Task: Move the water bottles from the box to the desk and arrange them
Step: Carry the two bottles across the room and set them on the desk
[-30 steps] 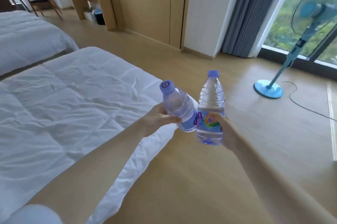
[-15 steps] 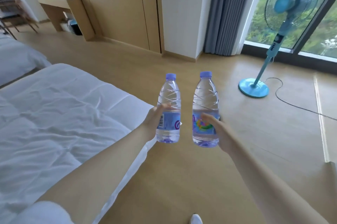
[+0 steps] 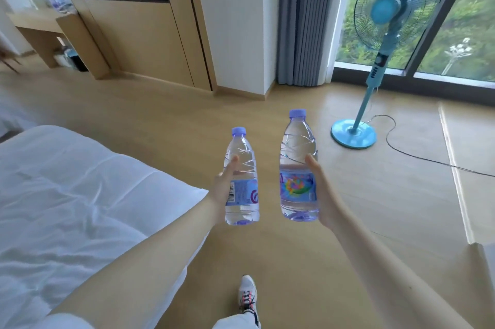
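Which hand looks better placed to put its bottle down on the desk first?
Probably the left hand. It and the right hand each hold an upright bottle, but the desk stands far off to the left, so the left bottle is on its side; the right bottle would have to cross.

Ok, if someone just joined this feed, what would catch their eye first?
Two clear water bottles with purple caps, held upright side by side mid-frame over the wooden floor: the left bottle in the left hand, the right bottle in the right hand. Next, the turquoise standing fan by the window at upper right, and the white bed filling the lower left.
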`<control>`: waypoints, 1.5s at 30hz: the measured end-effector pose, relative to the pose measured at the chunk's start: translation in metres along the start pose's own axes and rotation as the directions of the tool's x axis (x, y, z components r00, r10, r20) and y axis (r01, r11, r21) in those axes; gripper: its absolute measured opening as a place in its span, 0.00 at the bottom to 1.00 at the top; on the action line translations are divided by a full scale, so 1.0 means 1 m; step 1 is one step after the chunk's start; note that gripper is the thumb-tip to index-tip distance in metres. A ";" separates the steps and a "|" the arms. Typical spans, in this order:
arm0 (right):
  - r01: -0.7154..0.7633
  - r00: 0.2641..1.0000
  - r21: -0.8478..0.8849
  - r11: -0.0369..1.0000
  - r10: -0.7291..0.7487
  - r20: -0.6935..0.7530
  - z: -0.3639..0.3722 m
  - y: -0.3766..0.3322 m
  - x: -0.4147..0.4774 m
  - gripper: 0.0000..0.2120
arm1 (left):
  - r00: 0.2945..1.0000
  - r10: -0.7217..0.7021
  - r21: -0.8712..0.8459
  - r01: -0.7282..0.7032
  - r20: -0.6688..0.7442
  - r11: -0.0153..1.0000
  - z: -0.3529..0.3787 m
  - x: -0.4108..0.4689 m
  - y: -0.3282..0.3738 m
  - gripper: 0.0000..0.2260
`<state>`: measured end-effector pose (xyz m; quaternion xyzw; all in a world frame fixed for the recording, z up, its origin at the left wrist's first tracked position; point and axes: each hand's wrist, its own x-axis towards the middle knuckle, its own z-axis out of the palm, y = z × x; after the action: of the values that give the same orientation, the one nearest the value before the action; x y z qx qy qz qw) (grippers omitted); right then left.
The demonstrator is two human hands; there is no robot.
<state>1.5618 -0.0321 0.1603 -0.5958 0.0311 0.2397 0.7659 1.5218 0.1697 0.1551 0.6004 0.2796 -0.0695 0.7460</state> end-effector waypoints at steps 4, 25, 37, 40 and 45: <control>-0.002 0.997 -0.005 1.000 0.002 -0.072 -0.014 -0.012 0.053 0.29 | 0.999 0.025 0.029 -0.026 0.036 0.999 0.011 0.060 0.015 0.24; -0.005 1.000 -0.173 0.985 0.004 -0.006 0.098 -0.118 0.385 0.07 | 0.996 -0.027 -0.231 0.008 -0.081 0.973 -0.074 0.336 0.170 0.21; -0.044 0.952 -0.202 0.978 0.102 0.289 0.179 -0.138 0.564 0.23 | 0.924 -0.034 -0.298 -0.088 -0.381 0.950 -0.136 0.438 0.231 0.29; -0.062 0.928 -0.204 0.977 0.132 0.350 0.195 -0.154 0.619 0.23 | 0.900 -0.027 -0.289 -0.112 -0.436 0.951 -0.144 0.474 0.260 0.25; -0.052 0.903 -0.215 0.975 0.138 0.408 0.217 -0.181 0.702 0.24 | 0.857 -0.029 -0.275 -0.133 -0.515 0.952 -0.156 0.531 0.310 0.21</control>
<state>2.2038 0.3693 0.1514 -0.6015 -0.1293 0.4015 0.6785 2.0490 0.5223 0.1352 0.4840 0.4587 0.1567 0.7285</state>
